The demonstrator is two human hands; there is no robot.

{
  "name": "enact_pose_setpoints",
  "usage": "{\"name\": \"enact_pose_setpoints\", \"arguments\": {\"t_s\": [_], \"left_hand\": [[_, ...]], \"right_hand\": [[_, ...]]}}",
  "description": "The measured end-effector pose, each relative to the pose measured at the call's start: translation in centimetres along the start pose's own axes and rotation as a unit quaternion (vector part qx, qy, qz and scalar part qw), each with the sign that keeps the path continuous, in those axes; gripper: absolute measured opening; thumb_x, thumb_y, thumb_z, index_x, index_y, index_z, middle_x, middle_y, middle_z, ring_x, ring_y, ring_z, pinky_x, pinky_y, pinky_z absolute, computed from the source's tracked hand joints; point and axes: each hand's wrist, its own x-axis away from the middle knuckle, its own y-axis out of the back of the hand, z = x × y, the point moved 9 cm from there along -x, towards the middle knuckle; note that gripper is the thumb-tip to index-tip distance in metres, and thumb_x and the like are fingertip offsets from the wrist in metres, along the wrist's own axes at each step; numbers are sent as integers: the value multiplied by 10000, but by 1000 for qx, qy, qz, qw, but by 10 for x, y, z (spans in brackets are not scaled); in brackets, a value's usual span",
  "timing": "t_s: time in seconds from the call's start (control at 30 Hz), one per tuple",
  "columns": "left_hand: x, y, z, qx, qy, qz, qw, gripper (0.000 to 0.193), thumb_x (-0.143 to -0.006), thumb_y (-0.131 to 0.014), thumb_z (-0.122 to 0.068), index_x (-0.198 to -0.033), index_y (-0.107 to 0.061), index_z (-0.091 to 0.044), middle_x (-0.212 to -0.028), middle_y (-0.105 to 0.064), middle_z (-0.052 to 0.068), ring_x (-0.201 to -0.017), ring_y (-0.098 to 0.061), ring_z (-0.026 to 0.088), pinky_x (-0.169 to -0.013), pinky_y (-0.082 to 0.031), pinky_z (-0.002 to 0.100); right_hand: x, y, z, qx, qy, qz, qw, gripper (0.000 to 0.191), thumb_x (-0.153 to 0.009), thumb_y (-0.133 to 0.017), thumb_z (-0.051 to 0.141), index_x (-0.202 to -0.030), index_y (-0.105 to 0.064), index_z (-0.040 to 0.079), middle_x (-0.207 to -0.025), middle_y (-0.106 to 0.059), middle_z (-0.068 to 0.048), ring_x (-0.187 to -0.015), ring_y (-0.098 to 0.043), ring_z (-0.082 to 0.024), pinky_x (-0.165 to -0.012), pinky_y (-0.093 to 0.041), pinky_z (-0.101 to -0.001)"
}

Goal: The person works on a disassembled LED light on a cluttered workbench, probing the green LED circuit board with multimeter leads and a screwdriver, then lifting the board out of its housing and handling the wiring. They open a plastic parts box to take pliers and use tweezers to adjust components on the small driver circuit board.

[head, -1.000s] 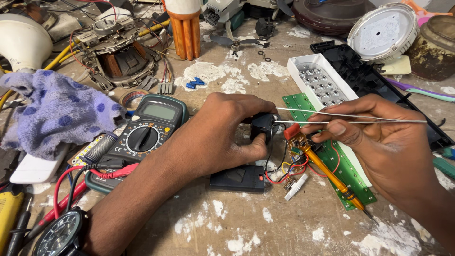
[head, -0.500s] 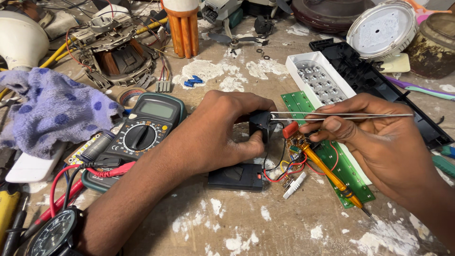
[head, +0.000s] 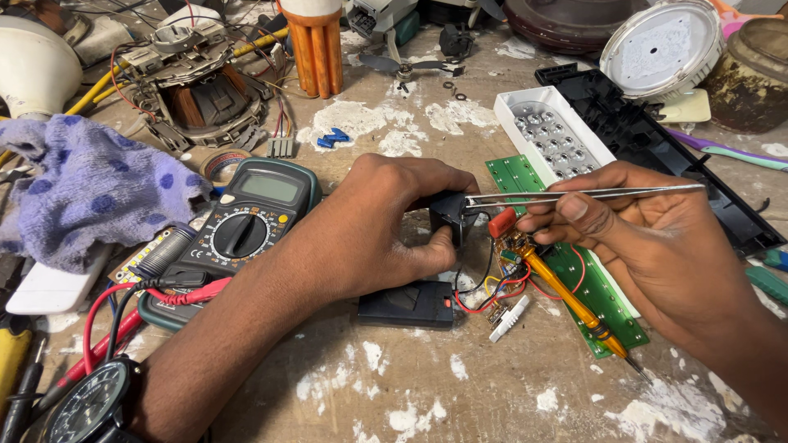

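My left hand [head: 373, 230] pinches a small black box-shaped component [head: 447, 217] at the middle of the bench. My right hand [head: 657, 246] holds metal tweezers [head: 574, 195] level, their tips touching that black component. Just below the tips sits a small circuit board [head: 513, 250] with an orange-red capacitor [head: 501, 221] and red, yellow and black wires. It lies against a long green circuit board [head: 587, 295]. A yellow-handled tool [head: 566, 299] rests slanted across the green board under my right hand. A flat black case [head: 406, 305] lies below my left hand.
A green multimeter [head: 246, 226] with red and black leads sits at the left, beside a purple cloth [head: 82, 189]. A white LED panel [head: 554, 135], black housing [head: 657, 139], round white lid [head: 661, 41], orange bottle [head: 316, 45] and motor stator [head: 197, 86] crowd the back.
The tweezers have dropped slightly and their tips now meet the black component in my left hand. The view has shifted a little; both hands stay in place.
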Motion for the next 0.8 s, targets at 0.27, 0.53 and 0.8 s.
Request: {"name": "enact_pose_setpoints", "arguments": {"t_s": [0.27,0.53,0.8], "left_hand": [[0,-2,0,-9,-12,-2,1000,420,-791,-732,-144,-1185,-713,2,-1069,-769,180,-967,-772,301,-899,-604,365],[0,0,3,1,5,-1,1000,427,-791,-728,-131,-1194,-707,8,-1059,-770,183,-945,-779,283,-891,-607,353],[-1,0,1,-9,6,-1,1000,425,-793,-737,-132,-1191,-707,14,-1055,-769,183,-948,-775,284,-892,-602,351]], "right_hand": [[4,-4,1,-32,33,13,999,157,-972,-619,14,-1095,-658,-74,-1027,-745,-239,-975,-764,-311,-932,-631,-448],[2,-8,2,-42,-8,15,999,260,-973,-599,93,-1148,-649,-94,-1101,-748,-242,-1026,-750,-302,-944,-600,-432],[2,-2,-5,-71,-28,-12,997,271,-998,-604,113,-1148,-643,-110,-1068,-730,-262,-993,-738,-333,-924,-603,-446]]}}
